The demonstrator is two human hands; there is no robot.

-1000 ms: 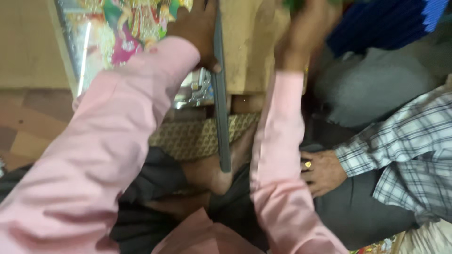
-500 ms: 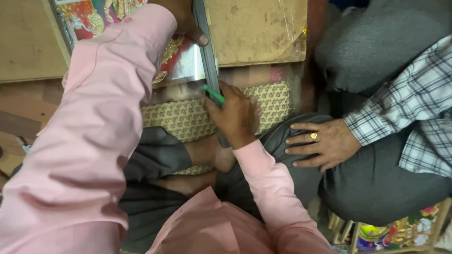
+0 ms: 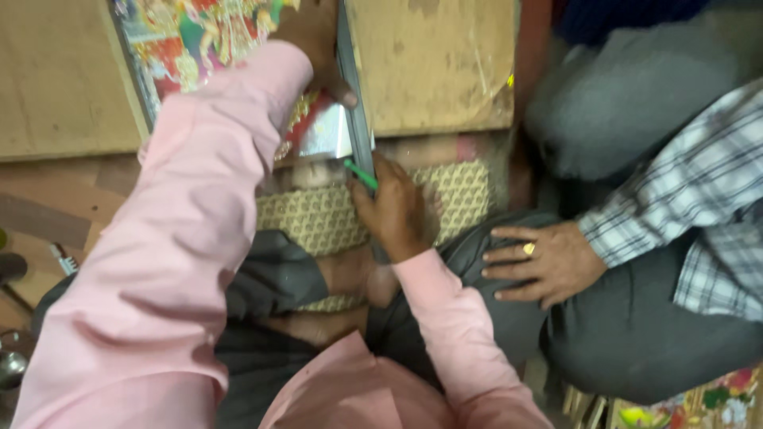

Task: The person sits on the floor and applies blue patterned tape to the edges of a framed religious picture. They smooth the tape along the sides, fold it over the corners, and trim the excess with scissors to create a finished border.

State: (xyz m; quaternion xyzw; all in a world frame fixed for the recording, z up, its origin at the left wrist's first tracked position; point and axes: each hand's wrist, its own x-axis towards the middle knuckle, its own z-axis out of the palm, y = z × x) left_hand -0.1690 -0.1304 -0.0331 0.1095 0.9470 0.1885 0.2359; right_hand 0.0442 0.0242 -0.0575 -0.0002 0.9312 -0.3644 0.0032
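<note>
Head view: wooden board (image 3: 433, 63) upper centre, patterned mat (image 3: 318, 218) below. Left hand (image 3: 314, 40) presses flat on metal ruler (image 3: 355, 103) beside colourful picture (image 3: 199, 48). Right hand (image 3: 393, 210) grips green cutter (image 3: 362, 175) at the ruler's edge. Another person's hand (image 3: 544, 262) rests right, on a knee.

Your clothing, as seen from the head camera: a pale pink long-sleeved shirt of plain woven cloth, no pattern. Left sleeve (image 3: 183, 262) runs full length to the wrist, loose, with soft folds along the forearm. Right sleeve (image 3: 457, 334) matches it, its cuff closed at the wrist. Shirt front (image 3: 342, 393) shows at the bottom edge, same pink. Trousers (image 3: 274, 278) are dark grey. Left hand (image 3: 314, 44) and right hand (image 3: 393, 210) are bare: no glove, ring or watch visible.
</note>
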